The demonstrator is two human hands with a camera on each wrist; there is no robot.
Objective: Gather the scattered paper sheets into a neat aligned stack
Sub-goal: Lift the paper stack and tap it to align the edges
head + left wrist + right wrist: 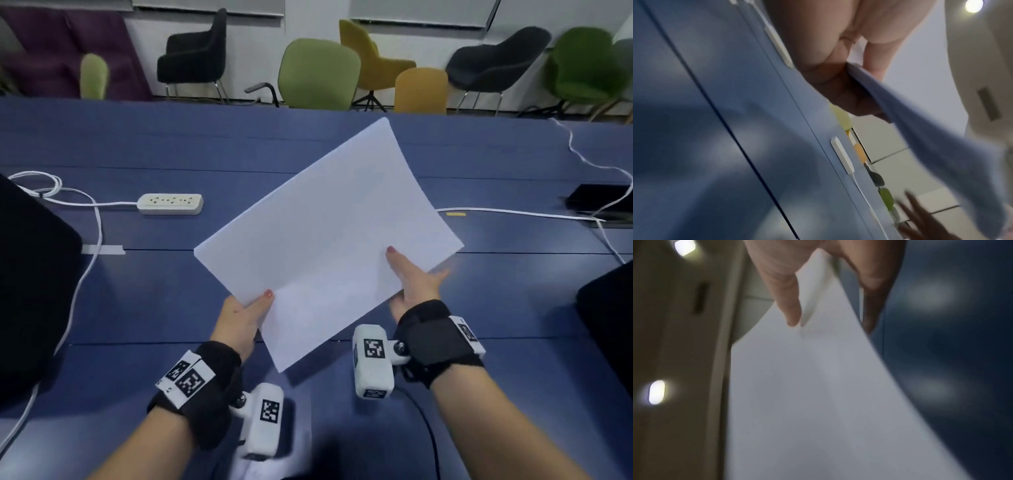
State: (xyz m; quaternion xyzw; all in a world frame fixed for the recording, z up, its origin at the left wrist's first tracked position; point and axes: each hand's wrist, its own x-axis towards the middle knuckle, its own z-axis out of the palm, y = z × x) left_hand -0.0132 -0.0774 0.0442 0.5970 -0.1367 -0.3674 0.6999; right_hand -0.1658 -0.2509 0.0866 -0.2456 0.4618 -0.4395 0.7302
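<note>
From the head camera, your left hand (245, 317) pinches the near-left edge of the paper sheets (329, 240), thumb on top and fingers hidden underneath, while your right hand (412, 282) pinches the near-right edge the same way, thumb lying flat on the top sheet. The sheets are lifted off the blue table (154, 301), tilted and turned at an angle, stretching forward and away from both hands, with the far corner curling upward. A white power strip (170, 204) lies on the table well ahead of your left hand and to its left; a black phone (597, 202) with a white cable (513, 213) sits far off to the right of your right hand. In the left wrist view, your left hand (838, 68) grips the sheets (931, 129) between thumb and fingers, the paper sagging away from it, blurred. In the right wrist view, your right hand (797, 272) holds the sheets (818, 394) with its thumb on one face and fingers (872, 305) on the other, the paper running out beyond the fingertips over the table (951, 353).
</note>
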